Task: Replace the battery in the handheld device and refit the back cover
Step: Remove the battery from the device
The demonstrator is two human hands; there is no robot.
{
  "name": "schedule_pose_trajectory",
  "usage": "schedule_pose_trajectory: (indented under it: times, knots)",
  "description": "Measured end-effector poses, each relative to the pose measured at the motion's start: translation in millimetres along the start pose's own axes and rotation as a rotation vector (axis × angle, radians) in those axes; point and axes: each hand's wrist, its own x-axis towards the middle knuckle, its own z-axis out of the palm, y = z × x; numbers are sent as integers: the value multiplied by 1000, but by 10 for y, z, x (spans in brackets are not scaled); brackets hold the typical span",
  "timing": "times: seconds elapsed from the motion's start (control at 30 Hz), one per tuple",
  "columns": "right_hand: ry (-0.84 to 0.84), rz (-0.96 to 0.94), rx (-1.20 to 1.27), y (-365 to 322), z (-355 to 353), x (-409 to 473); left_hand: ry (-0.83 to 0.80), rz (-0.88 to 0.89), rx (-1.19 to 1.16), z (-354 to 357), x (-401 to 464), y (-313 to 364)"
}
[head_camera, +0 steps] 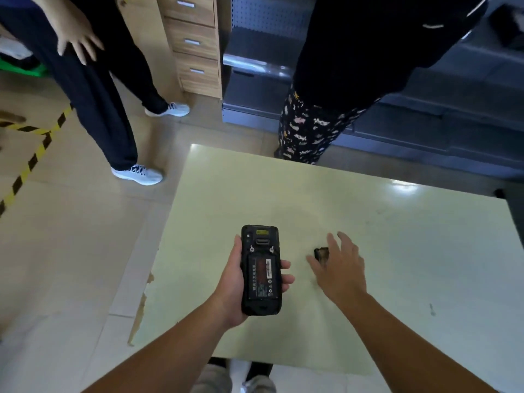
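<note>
Handheld device [261,270] back-up, long axis pointing away, in left hand [231,290] grip; right hand [338,269] open.

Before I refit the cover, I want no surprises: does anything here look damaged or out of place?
The table is chipped along its left edge, with brown core showing. The handheld device looks intact, back open, battery seated.

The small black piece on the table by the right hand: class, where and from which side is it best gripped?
Probably by its two long edges, from above. The small black piece seems to lie flat on the table, so only its edges offer purchase. The right hand hovers over it, fingers spread, hiding most of it.
</note>
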Motion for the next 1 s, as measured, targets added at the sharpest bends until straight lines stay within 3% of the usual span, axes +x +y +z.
schedule_pose_trajectory:
  times: [0.1, 0.13, 0.2, 0.37, 0.63, 0.87, 1.0]
  knots:
    - [184, -617, 248, -301, -502, -280, 32, -12, 7, 90, -111, 60]
    - [178, -809, 201, -389, -633, -408, 32, -19, 15, 132, -169, 79]
    - [145, -1006, 15, -486, -840, -618, 10, -42, 23, 229, -301, 102]
    - [186, -1068, -164, -545, -1277, -814, -27, -28, 32, 457, -585, 161]
    - [284, -1168, -467, -505, -1269, -955, 42, 22, 41, 575, -721, 127]
    - [263, -1128, -210, -487, -1419, -998, -8, 89, -9, 538, -722, 7]
    - [2, -860, 139, -645, -1472, -1118, -23, 114, -14, 496, -665, 13]
